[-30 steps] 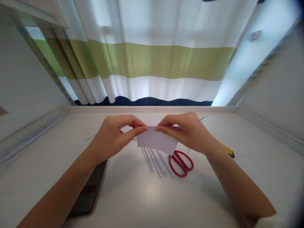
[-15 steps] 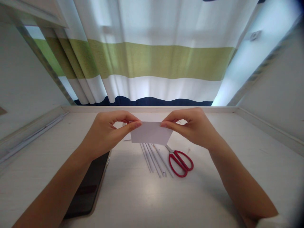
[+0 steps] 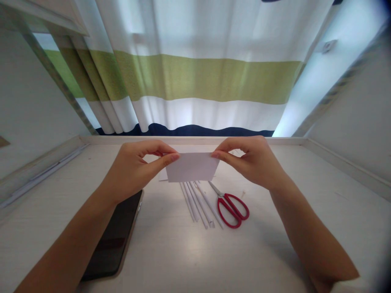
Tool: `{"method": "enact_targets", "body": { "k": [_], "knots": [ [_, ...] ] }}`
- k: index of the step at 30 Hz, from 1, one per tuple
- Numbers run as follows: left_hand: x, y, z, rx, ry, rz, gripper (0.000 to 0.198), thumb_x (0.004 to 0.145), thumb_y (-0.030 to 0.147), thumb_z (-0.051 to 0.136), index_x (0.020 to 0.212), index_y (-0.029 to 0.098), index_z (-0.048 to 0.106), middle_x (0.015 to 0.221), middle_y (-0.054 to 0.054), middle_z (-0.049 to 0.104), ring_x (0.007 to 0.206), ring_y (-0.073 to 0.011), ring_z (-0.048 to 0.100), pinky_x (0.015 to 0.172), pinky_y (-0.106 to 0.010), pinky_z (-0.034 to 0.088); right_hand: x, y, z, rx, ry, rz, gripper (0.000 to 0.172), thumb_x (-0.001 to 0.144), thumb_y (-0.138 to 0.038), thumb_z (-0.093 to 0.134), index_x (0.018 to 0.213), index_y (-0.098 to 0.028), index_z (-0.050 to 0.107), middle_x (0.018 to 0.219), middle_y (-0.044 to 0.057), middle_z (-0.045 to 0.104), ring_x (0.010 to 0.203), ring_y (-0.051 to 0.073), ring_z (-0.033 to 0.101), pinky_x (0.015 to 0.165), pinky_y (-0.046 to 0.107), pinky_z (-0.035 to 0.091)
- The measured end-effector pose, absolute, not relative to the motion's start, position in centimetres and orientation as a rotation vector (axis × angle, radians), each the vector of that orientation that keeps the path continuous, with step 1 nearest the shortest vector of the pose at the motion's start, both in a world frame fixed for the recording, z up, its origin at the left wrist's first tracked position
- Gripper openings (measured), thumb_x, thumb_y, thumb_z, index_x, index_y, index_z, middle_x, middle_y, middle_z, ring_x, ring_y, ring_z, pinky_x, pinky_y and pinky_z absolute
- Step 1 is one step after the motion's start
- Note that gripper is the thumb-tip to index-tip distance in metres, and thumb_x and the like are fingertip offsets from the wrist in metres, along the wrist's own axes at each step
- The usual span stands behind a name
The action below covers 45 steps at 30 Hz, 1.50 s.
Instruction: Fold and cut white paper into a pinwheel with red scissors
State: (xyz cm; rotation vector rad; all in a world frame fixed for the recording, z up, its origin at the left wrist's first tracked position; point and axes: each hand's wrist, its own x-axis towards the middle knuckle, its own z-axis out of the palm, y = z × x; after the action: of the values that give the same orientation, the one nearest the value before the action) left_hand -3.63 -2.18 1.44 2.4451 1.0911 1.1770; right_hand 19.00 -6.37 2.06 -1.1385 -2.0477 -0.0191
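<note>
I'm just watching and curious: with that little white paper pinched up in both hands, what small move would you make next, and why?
Probably start rolling the paper slip tight from one long edge. The left hand and right hand pinch its upper corners, holding it flat above the table, and several thin white paper rolls already lie beneath it beside the red scissors.

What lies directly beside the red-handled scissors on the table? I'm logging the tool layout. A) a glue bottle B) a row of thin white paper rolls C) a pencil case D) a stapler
B: the thin white paper rolls lie side by side just left of the red-handled scissors on the table.
</note>
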Motion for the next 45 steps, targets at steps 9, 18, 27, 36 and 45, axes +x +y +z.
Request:
{"method": "enact_targets", "body": {
  "k": [9, 18, 27, 36, 45],
  "knots": [
    [-2.5, -2.5, 0.9, 2.745, 1.018, 0.952, 0.016, 0.077, 0.027, 0.049, 0.086, 0.019, 0.060, 0.086, -0.003, 0.062, 0.082, -0.0167, 0.054, 0.064, -0.024, 0.041, 17.9, -6.6, 1.7, -1.214, -2.159, -0.068, 0.017, 0.079, -0.029, 0.049, 0.074, -0.017, 0.061, 0.067, 0.000, 0.061, 0.061, 0.011, 0.053, 0.052, 0.022, 0.036],
    [-1.6, -3.2, 0.5, 2.961, 0.913, 0.963, 0.014, 0.079, 0.025, 0.047, 0.082, 0.017, 0.058, 0.076, -0.002, 0.059, 0.075, -0.0166, 0.051, 0.069, -0.030, 0.038, 17.0, -7.0, 1.7, -1.170, -2.281, -0.193, 0.014, 0.079, -0.017, 0.047, 0.087, -0.017, 0.059, 0.082, 0.003, 0.061, 0.079, 0.015, 0.053, 0.068, 0.025, 0.038],
    [-1.3, -3.6, 0.4, 3.042, 0.914, 1.135, 0.012, 0.078, 0.024, 0.049, 0.083, 0.018, 0.058, 0.075, -0.002, 0.061, 0.074, -0.0160, 0.053, 0.071, -0.031, 0.039, 16.5, -7.3, 1.8, -1.151, -2.246, -0.175, 0.013, 0.079, -0.018, 0.046, 0.081, -0.014, 0.058, 0.076, 0.003, 0.059, 0.074, 0.014, 0.051, 0.066, 0.025, 0.038],
    [-1.5, -3.6, 0.4, 3.056, 0.881, 1.282, 0.009, 0.076, 0.022, 0.052, 0.082, 0.020, 0.059, 0.075, -0.001, 0.062, 0.073, -0.0167, 0.053, 0.069, -0.031, 0.039, 16.6, -7.5, 2.1, -1.155, -2.193, -0.117, 0.009, 0.072, -0.018, 0.051, 0.075, -0.016, 0.060, 0.070, 0.002, 0.060, 0.071, 0.014, 0.051, 0.064, 0.025, 0.037],
    [-1.9, -3.5, 0.4, 3.007, 0.879, 1.403, 0.009, 0.073, 0.019, 0.056, 0.081, 0.020, 0.060, 0.075, -0.001, 0.062, 0.074, -0.0165, 0.053, 0.070, -0.031, 0.041, 17.3, -7.1, 2.0, -1.173, -2.109, -0.157, 0.008, 0.069, -0.018, 0.055, 0.073, -0.017, 0.061, 0.068, 0.001, 0.062, 0.069, 0.015, 0.052, 0.062, 0.026, 0.038]
  ]
}}
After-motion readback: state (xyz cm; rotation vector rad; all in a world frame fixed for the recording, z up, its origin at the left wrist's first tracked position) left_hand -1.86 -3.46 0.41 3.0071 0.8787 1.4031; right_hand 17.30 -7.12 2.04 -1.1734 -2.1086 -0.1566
